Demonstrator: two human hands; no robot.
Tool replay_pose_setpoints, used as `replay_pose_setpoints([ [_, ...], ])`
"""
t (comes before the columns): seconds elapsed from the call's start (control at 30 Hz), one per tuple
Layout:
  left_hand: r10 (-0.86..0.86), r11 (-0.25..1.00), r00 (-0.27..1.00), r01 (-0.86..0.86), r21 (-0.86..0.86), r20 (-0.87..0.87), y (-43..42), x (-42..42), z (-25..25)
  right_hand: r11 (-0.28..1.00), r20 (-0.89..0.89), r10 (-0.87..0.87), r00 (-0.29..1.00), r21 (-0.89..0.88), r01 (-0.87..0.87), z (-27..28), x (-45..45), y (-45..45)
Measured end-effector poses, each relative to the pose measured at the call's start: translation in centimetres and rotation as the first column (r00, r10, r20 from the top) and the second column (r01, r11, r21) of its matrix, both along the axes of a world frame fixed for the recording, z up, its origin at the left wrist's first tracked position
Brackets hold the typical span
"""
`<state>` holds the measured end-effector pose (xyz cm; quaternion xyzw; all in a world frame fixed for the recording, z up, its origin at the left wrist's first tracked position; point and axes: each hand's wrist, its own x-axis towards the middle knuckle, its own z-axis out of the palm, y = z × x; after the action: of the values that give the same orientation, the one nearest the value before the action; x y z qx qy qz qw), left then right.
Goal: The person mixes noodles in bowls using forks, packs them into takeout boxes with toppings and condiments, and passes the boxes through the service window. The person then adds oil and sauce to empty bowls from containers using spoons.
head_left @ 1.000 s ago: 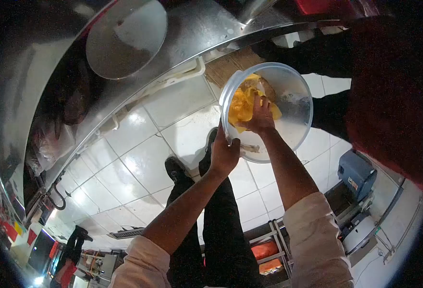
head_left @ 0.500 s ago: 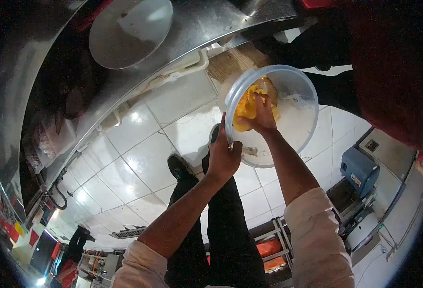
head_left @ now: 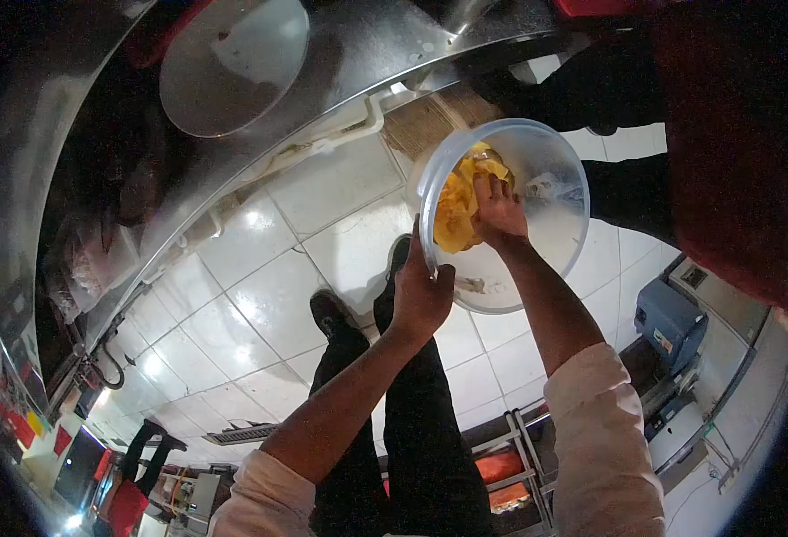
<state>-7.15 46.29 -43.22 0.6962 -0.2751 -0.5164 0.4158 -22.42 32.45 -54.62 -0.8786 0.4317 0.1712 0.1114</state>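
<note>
A round, see-through plastic tub [head_left: 555, 251] is tilted with its mouth towards me. My left hand [head_left: 422, 291] is closed round the near left part of its rim. Soft yellow pieces, like thin folded food [head_left: 455, 215], lie inside against the left wall; I cannot tell their exact kind. Reaching into the tub, my right hand [head_left: 501, 213] has its fingers stretched out and a little apart beside the yellow pieces. Its fingertips seem to touch them, while the thumb side is partly hidden. White residue [head_left: 546, 186] clings to the tub's inner wall.
A steel counter [head_left: 358, 54] with a white round dish [head_left: 237, 67] curves across the upper left. Another person's dark-clothed legs [head_left: 626, 192] stand close beyond the tub. A blue-grey machine [head_left: 671, 318] is at the right. Below lies a white tiled floor [head_left: 322, 192].
My right hand has drawn slightly right and down from the yellow pieces, and its fingers have straightened. More of the pieces show now. The left hand keeps its hold on the rim.
</note>
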Motion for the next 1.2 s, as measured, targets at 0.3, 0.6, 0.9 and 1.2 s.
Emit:
replay_pose_setpoints([
  [0.3, 0.001, 0.997, 0.999, -0.004, 0.078, 0.046, -1.6, -0.9, -0.3, 0.986, 0.053, -0.001, 0.999, -0.167, 0.010, -2.1, -0.2, -2.6],
  [0.6, 0.041, 0.973, 0.992, -0.012, 0.232, -0.122, -4.3, -0.2, -3.2, 0.920, 0.487, -0.376, 0.788, 0.093, 0.381, 0.9, -1.7, -5.0],
  [0.9, 0.207, 0.975, 0.954, -0.183, 0.125, -0.217, -15.5, -0.9, -6.8, 0.442, 0.565, -0.821, -0.085, 0.722, 0.532, 19.2, -1.8, -2.9],
  [1.2, 0.317, 0.935, 0.721, -0.346, 0.077, -0.616, -26.9, -1.2, -10.5, 0.133, 0.322, -0.866, -0.382, 0.886, 0.445, 21.8, -2.0, 2.3],
])
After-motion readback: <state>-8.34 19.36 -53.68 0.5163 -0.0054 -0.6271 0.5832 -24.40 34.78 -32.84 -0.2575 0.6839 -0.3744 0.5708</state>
